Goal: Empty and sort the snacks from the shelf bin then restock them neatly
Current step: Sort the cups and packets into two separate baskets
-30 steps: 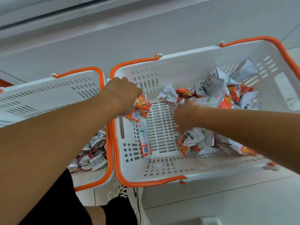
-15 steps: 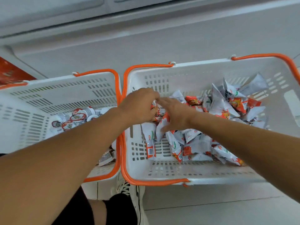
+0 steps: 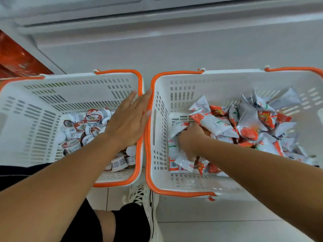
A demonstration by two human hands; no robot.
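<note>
I see two white baskets with orange rims side by side on the pale tiled floor (image 3: 227, 229); the left basket (image 3: 35, 105) holds small round sealed cups (image 3: 83, 126) heaped toward its right side, and the right basket (image 3: 218, 81) holds a loose pile of silver-and-orange snack packets (image 3: 248, 123) spread across its floor. My left hand (image 3: 128, 121) lies flat with straight fingers over the right edge of the left basket, fingertips reaching the orange rim of the right one, holding nothing; my right hand (image 3: 190, 138) is down inside the right basket at the near-left end of the pile, fingers curled in among the packets (it is motion-blurred, so I cannot tell exactly which packet it grips). A white-and-black shoe (image 3: 145, 198) shows on the floor between the baskets, below a dark trouser leg (image 3: 129, 222); an orange-red panel (image 3: 15, 56) sits at the upper left, beside grey shelving (image 3: 157, 23) that runs across the top.
</note>
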